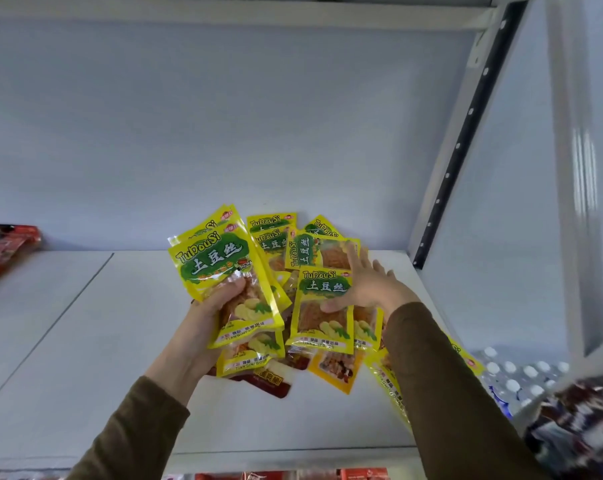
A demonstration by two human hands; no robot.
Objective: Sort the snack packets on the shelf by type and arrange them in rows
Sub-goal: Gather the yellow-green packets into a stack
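"TuDouSi" above the green-backed characters "土豆丝" stands on the yellow packet (224,275) raised in the left hand (203,317). The same wording shows on the yellow packet (322,306) under the right hand (366,285). Smaller print is unreadable.

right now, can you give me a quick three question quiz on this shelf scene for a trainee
1. True or false: the left hand grips a stack of yellow TuDouSi packets.
2. Multiple choice: the right hand is (a) clenched in a fist, (b) spread open over the pile of yellow packets, (c) out of view.
3. Fill in: the red packets lie at the far ____ edge of the shelf.

Key: 1 true; 2 b; 3 left.
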